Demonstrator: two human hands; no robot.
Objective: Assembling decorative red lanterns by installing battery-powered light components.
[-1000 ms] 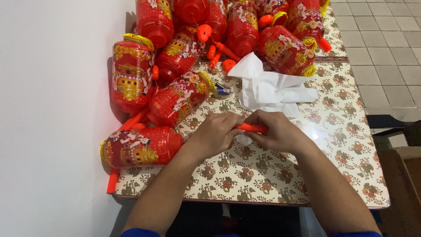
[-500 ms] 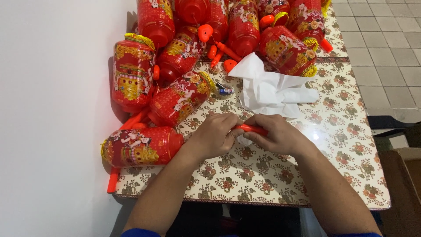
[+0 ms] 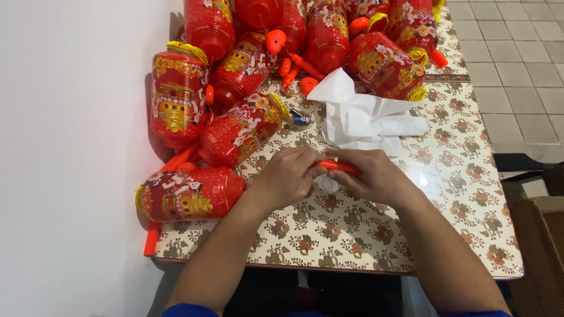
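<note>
Barely budged since a second ago: left hand (image 3: 289, 176) and right hand (image 3: 376, 176) both still pinching orange stick (image 3: 339, 168) over table (image 3: 352, 246), beside white cloth (image 3: 364, 117). Looks light, stiff, slick plastic; best gripped near both ends.

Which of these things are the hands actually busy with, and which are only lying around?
In hand:
left hand
right hand
orange stick, gripped by both

Lying about:
red lanterns
loose orange sticks
crumpled white plastic
small battery
patterned table
</note>
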